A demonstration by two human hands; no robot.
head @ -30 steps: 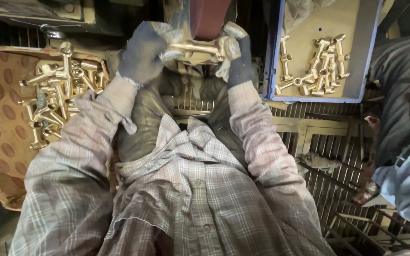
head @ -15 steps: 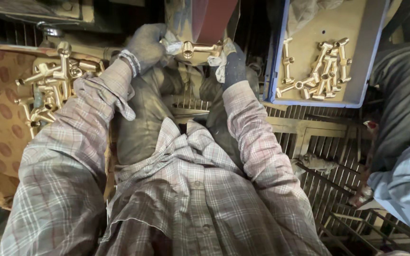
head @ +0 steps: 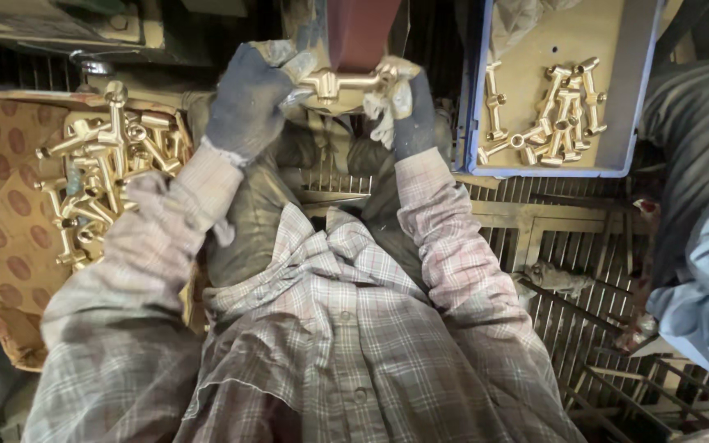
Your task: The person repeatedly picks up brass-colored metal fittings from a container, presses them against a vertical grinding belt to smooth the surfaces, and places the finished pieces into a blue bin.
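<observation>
Both my hands wear dark worn gloves and hold one brass T-shaped fitting by its two ends. My left hand grips the left end, my right hand grips the right end through a rag. The fitting is pressed up against a reddish-brown sanding belt at the top middle. My plaid sleeves and shirt fill the lower part of the view.
A cardboard box on the left holds several brass fittings. A blue tray at the upper right holds several more. Another person's sleeve is at the right. A metal grate floor lies below.
My hands have lifted the brass fitting upward and away from me, bringing it against the reddish belt. The view has tilted slightly.
</observation>
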